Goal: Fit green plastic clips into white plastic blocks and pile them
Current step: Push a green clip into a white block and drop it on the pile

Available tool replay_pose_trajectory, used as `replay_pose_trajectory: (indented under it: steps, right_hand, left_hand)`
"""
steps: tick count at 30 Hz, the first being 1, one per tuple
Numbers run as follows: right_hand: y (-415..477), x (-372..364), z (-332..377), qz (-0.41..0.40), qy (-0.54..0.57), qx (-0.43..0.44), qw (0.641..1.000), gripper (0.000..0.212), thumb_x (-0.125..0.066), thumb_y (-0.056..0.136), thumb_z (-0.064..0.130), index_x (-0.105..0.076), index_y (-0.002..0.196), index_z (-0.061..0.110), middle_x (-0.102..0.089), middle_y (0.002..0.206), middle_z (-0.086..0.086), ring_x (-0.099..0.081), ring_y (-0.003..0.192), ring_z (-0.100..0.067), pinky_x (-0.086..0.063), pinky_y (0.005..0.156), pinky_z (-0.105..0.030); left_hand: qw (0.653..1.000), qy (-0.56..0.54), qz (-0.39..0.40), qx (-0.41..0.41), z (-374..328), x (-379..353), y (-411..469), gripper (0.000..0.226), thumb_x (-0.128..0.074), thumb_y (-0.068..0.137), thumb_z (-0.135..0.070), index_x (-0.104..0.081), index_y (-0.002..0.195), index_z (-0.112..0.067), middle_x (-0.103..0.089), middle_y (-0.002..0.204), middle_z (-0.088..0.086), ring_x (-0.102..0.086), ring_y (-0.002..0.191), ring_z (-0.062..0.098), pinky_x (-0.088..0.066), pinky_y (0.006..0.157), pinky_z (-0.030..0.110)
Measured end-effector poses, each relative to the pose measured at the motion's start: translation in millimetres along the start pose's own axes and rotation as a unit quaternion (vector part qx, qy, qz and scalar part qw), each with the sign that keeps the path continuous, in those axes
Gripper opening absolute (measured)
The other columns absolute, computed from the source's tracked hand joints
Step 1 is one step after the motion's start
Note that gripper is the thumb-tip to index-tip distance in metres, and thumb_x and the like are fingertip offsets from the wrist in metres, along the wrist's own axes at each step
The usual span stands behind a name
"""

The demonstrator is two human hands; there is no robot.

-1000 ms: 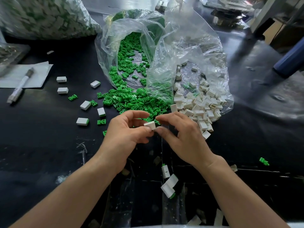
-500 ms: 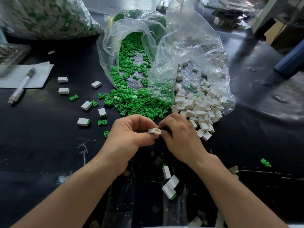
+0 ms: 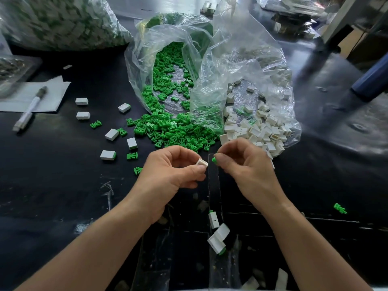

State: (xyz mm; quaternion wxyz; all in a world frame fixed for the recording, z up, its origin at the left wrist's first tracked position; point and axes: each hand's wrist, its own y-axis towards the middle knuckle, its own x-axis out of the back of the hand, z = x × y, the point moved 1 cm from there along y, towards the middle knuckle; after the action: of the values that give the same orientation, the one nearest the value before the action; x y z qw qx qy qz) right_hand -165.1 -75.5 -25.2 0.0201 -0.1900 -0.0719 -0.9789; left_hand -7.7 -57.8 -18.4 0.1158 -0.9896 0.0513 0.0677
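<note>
My left hand pinches a small white block between thumb and forefinger, its open end facing right. My right hand pinches a green clip at its fingertips, a short gap away from the block. A heap of green clips spills from a clear bag just beyond my hands. White blocks lie heaped in a second clear bag to the right. Three fitted blocks lie near the table's front edge between my forearms.
Loose white blocks and stray clips dot the black table on the left. A pen lies on white paper at far left. A big bag of parts sits back left. One clip lies alone at right.
My hands have drawn apart. The right hand, which was touching the block, now holds a green clip just right of it; the left hand still holds the block.
</note>
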Motion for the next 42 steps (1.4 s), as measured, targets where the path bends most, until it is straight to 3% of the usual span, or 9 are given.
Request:
replay_pose_trajectory:
  steps: [7, 14, 30, 35, 38, 42]
  right_hand:
    - [-5.4, -0.8, 10.7, 0.005, 0.143, 0.019, 0.990, 0.023, -0.061, 0.083, -0.001, -0.067, 0.082, 0.021, -0.066, 0.067, 0.007, -0.063, 0.064, -0.006, -0.049, 0.060, -0.015]
    - [-7.6, -3.7, 12.1, 0.041, 0.115, 0.024, 0.992, 0.022, -0.065, 0.081, 0.000, -0.066, 0.079, 0.022, -0.067, 0.066, 0.005, -0.064, 0.062, -0.007, -0.051, 0.059, -0.018]
    - [-7.3, -4.1, 9.2, 0.074, 0.103, 0.003, 0.992, 0.021, -0.062, 0.084, 0.002, -0.066, 0.080, 0.022, -0.067, 0.063, 0.005, -0.064, 0.059, -0.006, -0.049, 0.056, -0.016]
    - [-7.2, -5.6, 5.9, 0.097, 0.001, -0.001, 0.995, 0.021, -0.054, 0.091, 0.017, -0.060, 0.072, 0.024, -0.061, 0.060, 0.008, -0.057, 0.056, -0.004, -0.045, 0.053, -0.018]
    - [-8.1, -6.0, 5.0, 0.101, -0.083, 0.020, 0.991, 0.026, -0.049, 0.093, 0.025, -0.055, 0.069, 0.018, -0.057, 0.062, 0.006, -0.056, 0.062, -0.015, -0.049, 0.061, -0.039]
    - [-9.7, -5.4, 5.7, 0.123, -0.103, 0.056, 0.985, 0.027, -0.047, 0.095, 0.019, -0.048, 0.068, 0.015, -0.050, 0.061, 0.005, -0.048, 0.061, -0.018, -0.043, 0.059, -0.039]
  left_hand:
    - [0.999, 0.023, -0.012, -0.019, 0.8, -0.4, 0.1, 0.013, -0.072, 0.072, 0.000, -0.066, 0.070, -0.011, -0.069, 0.067, 0.006, -0.065, 0.062, 0.012, -0.053, 0.054, 0.019]
    - [0.999, 0.034, -0.015, -0.035, 0.8, -0.2, -0.3, 0.009, -0.073, 0.072, -0.004, -0.068, 0.074, -0.011, -0.069, 0.064, 0.002, -0.064, 0.060, 0.010, -0.050, 0.052, 0.017]
    - [0.995, 0.071, -0.026, -0.065, 1.7, 1.4, 0.7, 0.021, -0.076, 0.069, -0.002, -0.067, 0.077, -0.020, -0.067, 0.063, -0.004, -0.062, 0.060, 0.008, -0.051, 0.052, 0.018]
    - [0.995, 0.064, -0.023, -0.070, 0.9, 1.3, -0.1, 0.024, -0.075, 0.069, 0.000, -0.067, 0.080, -0.020, -0.068, 0.065, -0.004, -0.062, 0.060, 0.006, -0.052, 0.053, 0.019]
    - [0.996, 0.055, -0.024, -0.072, 0.4, 0.6, -0.5, 0.024, -0.074, 0.069, 0.001, -0.067, 0.081, -0.019, -0.069, 0.064, -0.004, -0.063, 0.060, 0.005, -0.051, 0.053, 0.018]
    - [0.996, 0.055, -0.012, -0.070, -0.7, 2.6, -0.7, 0.027, -0.074, 0.068, 0.002, -0.067, 0.082, -0.021, -0.068, 0.062, -0.003, -0.062, 0.058, 0.007, -0.050, 0.052, 0.016]
